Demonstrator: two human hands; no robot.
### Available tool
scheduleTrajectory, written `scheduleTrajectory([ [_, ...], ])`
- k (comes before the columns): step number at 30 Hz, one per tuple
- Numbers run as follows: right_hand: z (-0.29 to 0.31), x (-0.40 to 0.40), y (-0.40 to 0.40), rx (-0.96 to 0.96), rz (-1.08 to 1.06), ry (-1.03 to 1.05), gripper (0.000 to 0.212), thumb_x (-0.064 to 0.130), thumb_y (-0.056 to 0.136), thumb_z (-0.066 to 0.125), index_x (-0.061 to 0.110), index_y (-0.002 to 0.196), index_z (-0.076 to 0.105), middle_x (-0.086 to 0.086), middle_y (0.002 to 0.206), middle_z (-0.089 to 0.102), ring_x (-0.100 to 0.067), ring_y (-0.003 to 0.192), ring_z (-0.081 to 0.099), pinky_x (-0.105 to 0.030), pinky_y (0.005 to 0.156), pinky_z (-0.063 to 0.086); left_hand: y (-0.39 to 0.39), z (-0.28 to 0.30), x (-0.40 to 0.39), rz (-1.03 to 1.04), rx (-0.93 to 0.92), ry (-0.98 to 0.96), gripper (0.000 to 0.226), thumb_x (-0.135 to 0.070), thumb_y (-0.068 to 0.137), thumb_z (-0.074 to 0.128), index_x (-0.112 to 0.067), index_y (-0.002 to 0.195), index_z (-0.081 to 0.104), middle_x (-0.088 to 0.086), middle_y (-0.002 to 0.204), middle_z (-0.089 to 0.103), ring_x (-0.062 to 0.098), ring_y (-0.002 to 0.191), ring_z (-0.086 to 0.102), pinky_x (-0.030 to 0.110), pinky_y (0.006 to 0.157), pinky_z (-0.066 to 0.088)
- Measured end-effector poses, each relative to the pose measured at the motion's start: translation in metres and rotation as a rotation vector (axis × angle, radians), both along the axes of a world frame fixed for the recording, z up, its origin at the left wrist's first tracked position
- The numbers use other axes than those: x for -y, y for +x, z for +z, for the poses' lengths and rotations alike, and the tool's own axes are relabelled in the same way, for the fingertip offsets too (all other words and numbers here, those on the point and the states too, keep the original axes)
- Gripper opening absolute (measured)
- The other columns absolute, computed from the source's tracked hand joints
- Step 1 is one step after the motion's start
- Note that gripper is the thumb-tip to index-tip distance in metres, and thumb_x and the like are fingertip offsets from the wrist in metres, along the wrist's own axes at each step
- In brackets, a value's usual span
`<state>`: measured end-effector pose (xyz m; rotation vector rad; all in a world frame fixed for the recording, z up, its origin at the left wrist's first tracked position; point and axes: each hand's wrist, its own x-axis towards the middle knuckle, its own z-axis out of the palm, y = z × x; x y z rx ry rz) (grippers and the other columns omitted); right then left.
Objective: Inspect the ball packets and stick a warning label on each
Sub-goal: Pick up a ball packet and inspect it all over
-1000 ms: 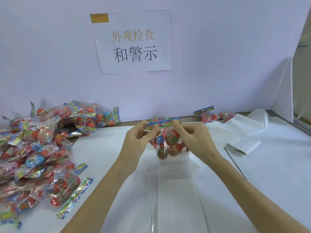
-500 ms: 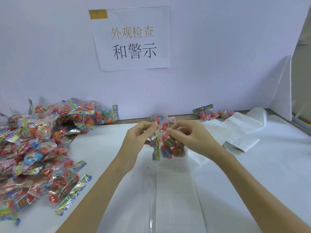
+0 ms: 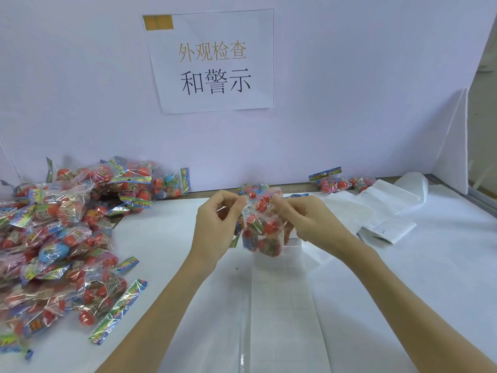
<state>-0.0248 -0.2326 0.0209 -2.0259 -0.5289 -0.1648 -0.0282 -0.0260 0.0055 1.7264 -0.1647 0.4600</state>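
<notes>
**Packet turned in hand above label sheet**

Turned since a second ago, the ball packet (image 3: 262,227) now hangs with its printed header edge at the left, no longer along the top. Left hand (image 3: 215,227) pinches its upper left corner; right hand (image 3: 304,219) pinches the upper right, fingers curled. Packet hangs between both, above the label sheet (image 3: 282,297). Loose packets pile (image 3: 61,232) lies well left.

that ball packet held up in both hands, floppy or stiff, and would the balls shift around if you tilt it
Probably floppy: the ball packet is thin clear film that sags below where the left hand and right hand pinch its top. The round balls inside look loosely packed, so they would likely shift when tilted. The glossy film may be a little slippery.
</notes>
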Motion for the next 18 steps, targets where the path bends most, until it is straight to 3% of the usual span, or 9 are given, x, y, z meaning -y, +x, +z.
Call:
scheduleTrajectory([
  [2,-0.0005,0.0005,-0.0011,0.017,0.056,-0.047,0.048,0.045,0.105,0.055,0.014,0.072,0.071,0.003,0.065,0.071,-0.013,0.056,0.07,-0.02,0.059,0.048,0.0006,0.0004,-0.001,0.011,0.008,-0.003,0.014,-0.023,0.101,0.068,-0.019,0.087,0.068,-0.018,0.071,0.066,0.004,0.065,0.059,0.018,0.064,0.051],
  [4,0.0002,0.0005,-0.0002,0.045,0.02,-0.061,0.054,0.042,0.107,0.052,0.008,0.067,0.066,0.001,0.06,0.069,-0.004,0.049,0.062,-0.017,0.056,0.042,0.0012,0.0007,-0.0004,0.029,0.013,-0.003,0.015,-0.024,0.1,0.068,-0.02,0.086,0.068,-0.018,0.073,0.067,0.003,0.066,0.06,0.017,0.064,0.051],
  [6,0.0013,0.0011,-0.0004,-0.009,0.044,0.013,0.059,0.051,0.105,0.05,0.005,0.074,0.068,0.003,0.064,0.07,-0.003,0.05,0.059,-0.014,0.054,0.04,0.0017,0.0012,-0.0005,0.041,0.0,-0.03,0.015,-0.024,0.1,0.068,-0.018,0.087,0.069,-0.017,0.073,0.067,0.004,0.064,0.06,0.022,0.06,0.053],
  [8,0.0019,0.0013,-0.0018,-0.003,0.092,-0.027,0.046,0.055,0.102,0.058,0.016,0.084,0.075,0.006,0.071,0.069,-0.005,0.06,0.06,-0.022,0.057,0.045,0.0021,0.0013,-0.0014,0.042,-0.006,-0.046,0.014,-0.023,0.1,0.069,-0.015,0.089,0.07,-0.015,0.073,0.066,0.006,0.06,0.059,0.027,0.058,0.055],
  [10,0.0016,-0.0001,-0.0034,0.05,0.102,-0.121,0.024,0.045,0.099,0.066,0.031,0.081,0.074,0.008,0.072,0.067,-0.013,0.068,0.061,-0.033,0.065,0.052,0.0014,0.0015,-0.0012,0.053,-0.008,-0.033,0.013,-0.024,0.1,0.069,-0.016,0.089,0.07,-0.015,0.075,0.068,0.004,0.062,0.061,0.024,0.058,0.055],
  [13,-0.0005,-0.0039,-0.0028,0.044,0.064,-0.096,0.024,0.036,0.102,0.065,0.023,0.09,0.08,0.002,0.077,0.073,-0.023,0.075,0.066,-0.045,0.075,0.055,-0.0006,0.0023,0.0002,0.046,-0.026,-0.032,0.014,-0.03,0.1,0.067,-0.02,0.091,0.071,-0.015,0.083,0.072,-0.001,0.07,0.064,0.014,0.06,0.052],
  [16,-0.0002,-0.0024,-0.0031,0.036,0.015,0.004,0.029,0.04,0.102,0.064,0.019,0.093,0.082,-0.01,0.076,0.072,-0.025,0.067,0.061,-0.039,0.066,0.05,-0.0028,0.0053,0.0004,-0.085,-0.168,-0.047,0.024,-0.044,0.095,0.069,-0.022,0.101,0.076,-0.004,0.091,0.076,0.005,0.074,0.067,0.016,0.059,0.05],
  [18,0.0024,0.0006,-0.0026,0.0,-0.013,0.044,0.029,0.042,0.102,0.064,0.021,0.093,0.083,-0.013,0.074,0.071,-0.011,0.057,0.052,-0.026,0.058,0.042,-0.0046,0.0066,0.0023,-0.176,-0.215,-0.064,0.027,-0.039,0.095,0.072,-0.014,0.101,0.077,0.007,0.094,0.078,0.014,0.076,0.069,0.025,0.067,0.056],
])
